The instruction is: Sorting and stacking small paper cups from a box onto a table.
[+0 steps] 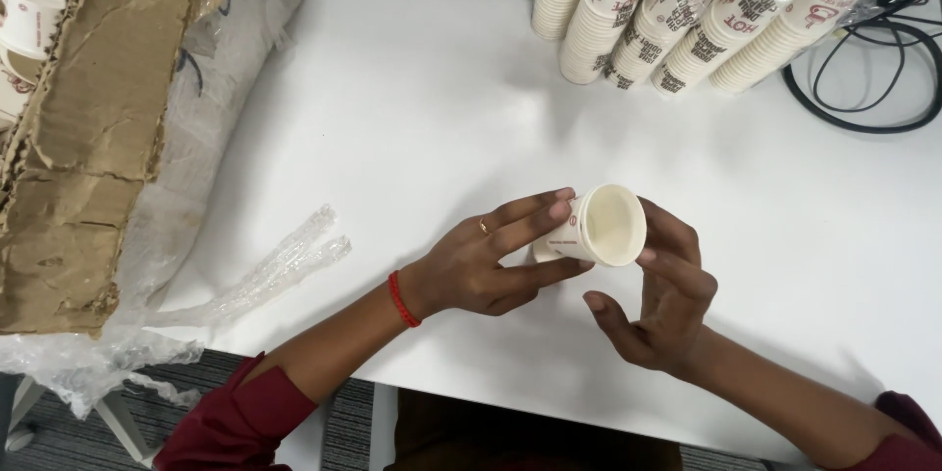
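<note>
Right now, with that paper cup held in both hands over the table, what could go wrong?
The paper cup is thin, so the left hand and right hand might dent it if the grip tightens. The leaning cup stacks could topple if the table is bumped. The plastic wrap near the edge may slide off.
</note>
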